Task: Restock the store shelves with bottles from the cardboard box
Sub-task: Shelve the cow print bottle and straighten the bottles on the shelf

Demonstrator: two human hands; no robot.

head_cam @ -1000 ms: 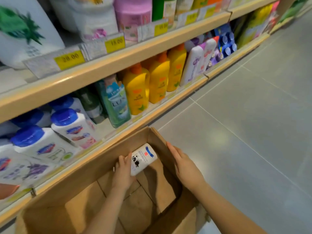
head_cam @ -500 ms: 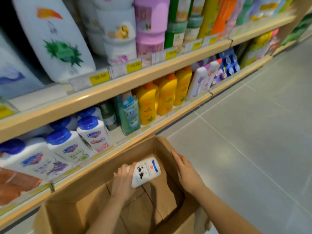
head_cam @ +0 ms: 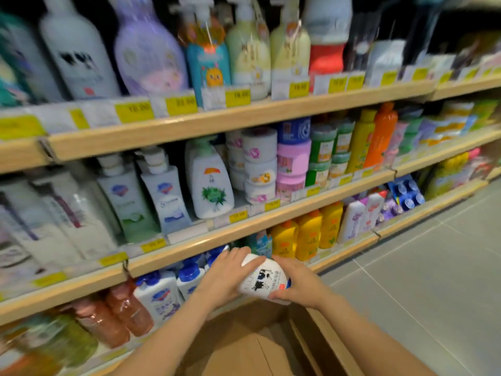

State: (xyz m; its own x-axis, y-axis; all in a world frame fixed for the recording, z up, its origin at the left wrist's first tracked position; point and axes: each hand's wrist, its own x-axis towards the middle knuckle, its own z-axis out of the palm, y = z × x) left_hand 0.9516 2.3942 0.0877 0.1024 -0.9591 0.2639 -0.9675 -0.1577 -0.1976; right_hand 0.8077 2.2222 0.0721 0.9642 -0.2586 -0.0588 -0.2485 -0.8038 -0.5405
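A white bottle (head_cam: 261, 279) with a black cow print and a small red mark is held above the open cardboard box (head_cam: 320, 346), in front of the lowest shelf. My left hand (head_cam: 226, 275) grips its upper left side, fingers curled over the top. Its lower right end sits in the grip of my right hand (head_cam: 294, 280). The box's inside shows bare brown cardboard. A larger white bottle (head_cam: 78, 50) with the same cow print stands on the top shelf at the left.
Wooden shelves (head_cam: 244, 118) with yellow price tags run across the view, packed with bottles and jars. White bottles with blue caps (head_cam: 173, 286) and yellow bottles (head_cam: 306, 237) stand on the lowest shelf behind my hands. Grey tiled floor (head_cam: 433, 280) lies to the right.
The bottle has come up out of the box. My right hand left the box's rim and now holds the bottle too. The view has tilted up to show the higher shelves.
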